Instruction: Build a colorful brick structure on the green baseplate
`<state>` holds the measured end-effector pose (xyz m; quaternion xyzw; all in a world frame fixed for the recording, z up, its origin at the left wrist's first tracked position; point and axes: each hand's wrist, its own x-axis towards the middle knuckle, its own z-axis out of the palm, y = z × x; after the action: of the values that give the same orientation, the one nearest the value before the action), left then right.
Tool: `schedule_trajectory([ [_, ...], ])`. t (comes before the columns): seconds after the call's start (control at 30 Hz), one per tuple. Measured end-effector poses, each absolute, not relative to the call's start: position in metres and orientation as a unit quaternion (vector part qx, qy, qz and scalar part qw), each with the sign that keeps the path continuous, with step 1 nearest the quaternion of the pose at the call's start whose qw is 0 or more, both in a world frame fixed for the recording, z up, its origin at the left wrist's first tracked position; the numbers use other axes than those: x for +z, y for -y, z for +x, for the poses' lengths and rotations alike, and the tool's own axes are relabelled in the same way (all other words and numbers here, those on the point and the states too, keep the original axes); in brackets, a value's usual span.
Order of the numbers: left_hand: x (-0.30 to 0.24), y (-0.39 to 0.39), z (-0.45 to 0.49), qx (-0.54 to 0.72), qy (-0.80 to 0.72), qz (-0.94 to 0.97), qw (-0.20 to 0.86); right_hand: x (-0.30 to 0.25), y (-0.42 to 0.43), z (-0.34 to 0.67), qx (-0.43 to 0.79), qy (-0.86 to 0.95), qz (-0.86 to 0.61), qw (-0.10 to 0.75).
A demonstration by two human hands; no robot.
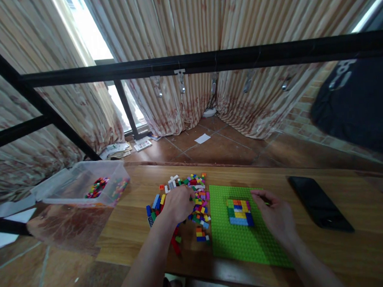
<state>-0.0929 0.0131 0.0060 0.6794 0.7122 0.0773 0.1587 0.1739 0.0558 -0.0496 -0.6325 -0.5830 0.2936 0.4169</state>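
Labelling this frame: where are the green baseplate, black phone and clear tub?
green baseplate (238,244): head view, bare near part.
black phone (319,203): head view, screen middle.
clear tub (85,202): head view, front wall.

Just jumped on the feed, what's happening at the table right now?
A person is at a wooden table with small coloured bricks. The left hand is down in the loose brick pile; whether it grips one is hidden. The right hand rests on the green baseplate, right beside a small multicoloured block built on it. A clear bin with more bricks stands at the left, and a black phone lies at the right.
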Motion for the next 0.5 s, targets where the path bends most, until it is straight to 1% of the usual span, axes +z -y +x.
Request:
schedule_trajectory([
  [0.07, 0.005, -0.014, -0.096, 0.089, -0.706, 0.684, 0.161, -0.051, -0.057, 0.174, 0.297, 0.584, -0.628, 0.421],
  [0.13, 0.003, -0.016, -0.100, 0.127, -0.685, 0.693, 0.185, -0.052, -0.057, 0.174, 0.300, 0.584, -0.624, 0.424],
  [0.27, 0.004, -0.018, -0.102, 0.236, -0.618, 0.676, 0.324, -0.049, -0.056, 0.174, 0.311, 0.579, -0.615, 0.437],
  [0.4, 0.006, -0.018, -0.087, 0.313, -0.535, 0.626, 0.473, -0.038, -0.046, 0.166, 0.339, 0.596, -0.569, 0.454],
  [0.5, 0.006, -0.018, -0.070, 0.336, -0.497, 0.606, 0.523, -0.030, -0.034, 0.154, 0.407, 0.626, -0.495, 0.443],
])
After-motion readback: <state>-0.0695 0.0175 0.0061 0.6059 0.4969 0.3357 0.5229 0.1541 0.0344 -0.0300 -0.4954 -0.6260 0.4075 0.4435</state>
